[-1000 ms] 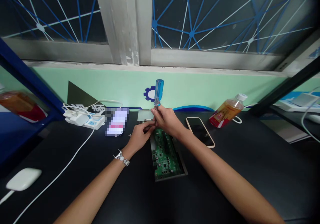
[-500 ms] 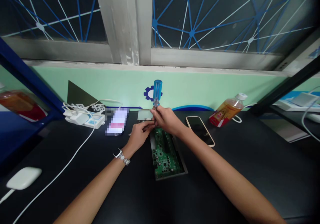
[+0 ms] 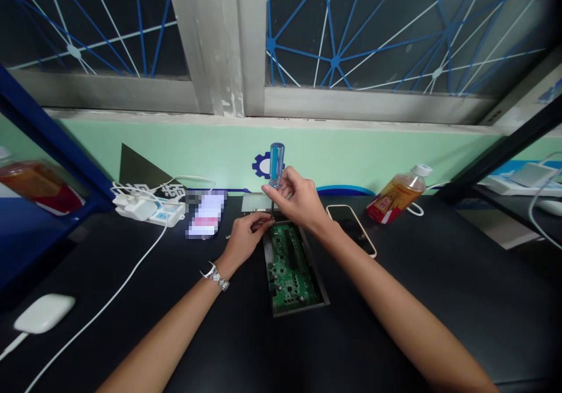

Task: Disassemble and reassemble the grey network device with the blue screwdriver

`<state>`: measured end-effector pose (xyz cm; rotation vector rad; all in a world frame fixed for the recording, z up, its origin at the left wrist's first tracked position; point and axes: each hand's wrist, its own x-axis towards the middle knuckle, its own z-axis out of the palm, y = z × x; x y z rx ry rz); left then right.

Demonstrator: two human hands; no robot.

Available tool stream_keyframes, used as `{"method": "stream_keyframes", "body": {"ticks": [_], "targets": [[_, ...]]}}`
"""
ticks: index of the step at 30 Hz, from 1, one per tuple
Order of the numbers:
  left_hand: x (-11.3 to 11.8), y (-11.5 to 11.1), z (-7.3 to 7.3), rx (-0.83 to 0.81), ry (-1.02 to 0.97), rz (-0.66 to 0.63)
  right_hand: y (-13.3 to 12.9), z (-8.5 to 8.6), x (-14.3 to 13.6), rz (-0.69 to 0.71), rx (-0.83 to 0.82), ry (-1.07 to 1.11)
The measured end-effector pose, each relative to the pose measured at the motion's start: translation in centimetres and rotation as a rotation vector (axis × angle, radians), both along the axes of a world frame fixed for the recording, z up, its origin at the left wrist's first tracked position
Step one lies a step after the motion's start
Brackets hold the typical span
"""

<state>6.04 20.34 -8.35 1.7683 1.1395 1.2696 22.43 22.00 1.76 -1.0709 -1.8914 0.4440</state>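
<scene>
The green circuit board (image 3: 290, 270) sits in a shallow metal tray (image 3: 302, 308) on the black desk (image 3: 219, 346), in front of the person, its long side running away from them. At the far end of the board the screwdriver (image 3: 276, 164) stands nearly upright, its clear and blue handle up and its thin shaft pointing down; the exact spot where the tip meets is too small to tell. The right hand (image 3: 299, 201) holds the screwdriver loosely, thumb and curled fingers around the lower part of the handle. The left hand (image 3: 250, 231) has its fingertips drawn narrow beside the bottom of the shaft, at the far edge of the tray; whether they pinch a small part cannot be told. A silver bracelet (image 3: 216, 276) circles the left wrist. Just behind the hands lies a pale flat panel (image 3: 257, 202). To the right of the board, partly behind the right forearm, a dark-screened phone (image 3: 351, 223) in a light case lies flat, and beyond it a bottle (image 3: 397, 197) with a red and yellow label leans at a tilt. To the left are a blurred, lit screen (image 3: 206, 214), a white power strip (image 3: 151, 208) with tangled cables, and, nearer the person, a rounded white device (image 3: 44, 314). A green wall (image 3: 197, 147) rises behind the desk.
</scene>
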Motion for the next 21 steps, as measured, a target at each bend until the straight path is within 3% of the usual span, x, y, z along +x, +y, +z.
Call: {"method": "stream_keyframes", "body": {"ticks": [5,10,14,21], "targets": [[-0.02,-0.07,0.13,0.015,0.022,-0.002,0.12,0.45,0.13,-0.044,0.033,-0.012],[-0.01,-0.11,0.15,0.01,0.023,-0.005,0.44,0.65,0.55,0.063,-0.003,0.025],[-0.07,-0.04,0.02,0.004,0.026,-0.08,0.59,0.64,0.65,0.151,-0.075,0.069],[-0.99,0.65,-0.33,0.072,0.228,-0.179,0.47,0.27,0.51,0.203,-0.209,0.146]]}}
